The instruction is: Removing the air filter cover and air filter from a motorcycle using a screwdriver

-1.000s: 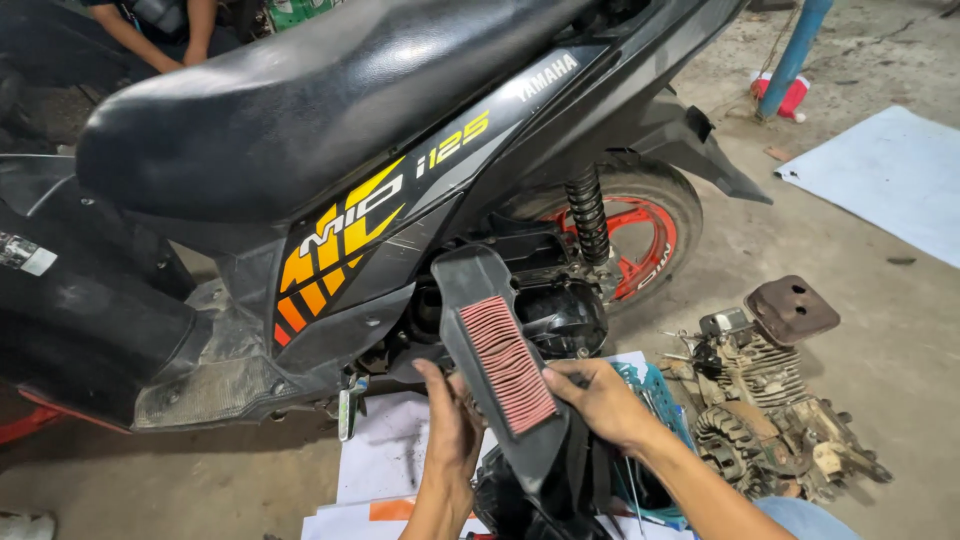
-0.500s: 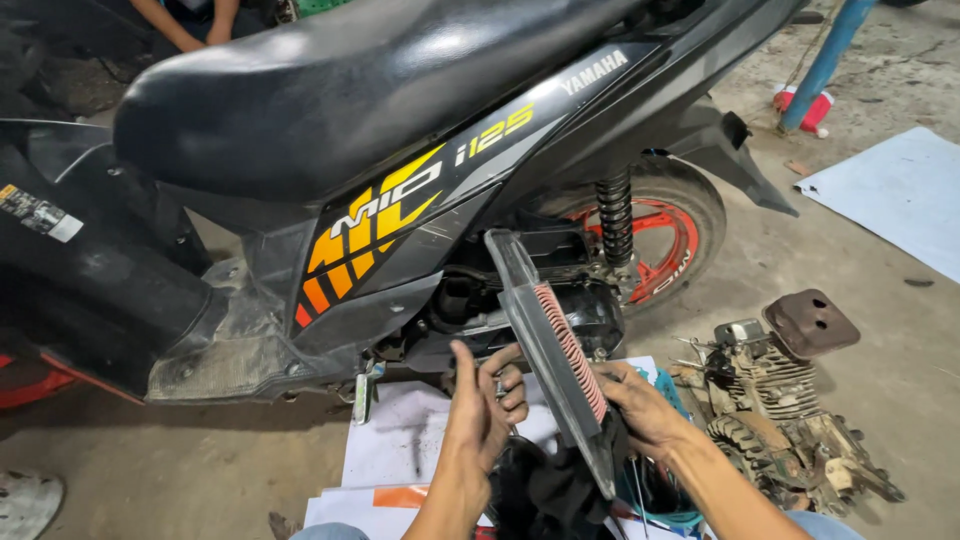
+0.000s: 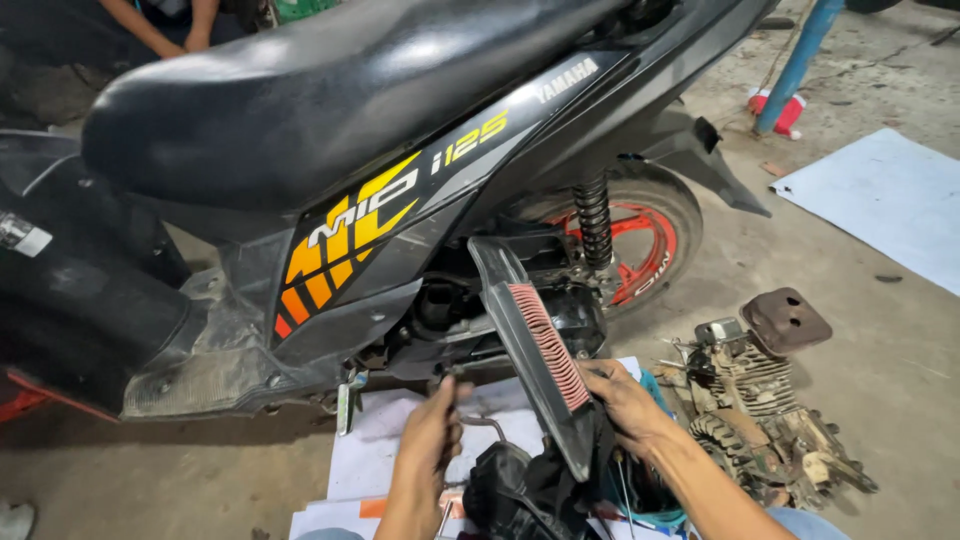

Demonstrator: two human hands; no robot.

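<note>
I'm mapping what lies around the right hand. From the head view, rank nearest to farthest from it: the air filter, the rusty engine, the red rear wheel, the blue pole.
1. Air filter: held by the right hand.
2. Rusty engine: on the floor, just to its right.
3. Red rear wheel: above, behind the filter.
4. Blue pole: far, upper right.

Yellow-orange decal (image 3: 350, 240) on scooter side panel, small white sticker (image 3: 25, 235) on left black bodywork

A dirty engine block (image 3: 760, 420) lies beside white sheets (image 3: 880, 200).
</note>
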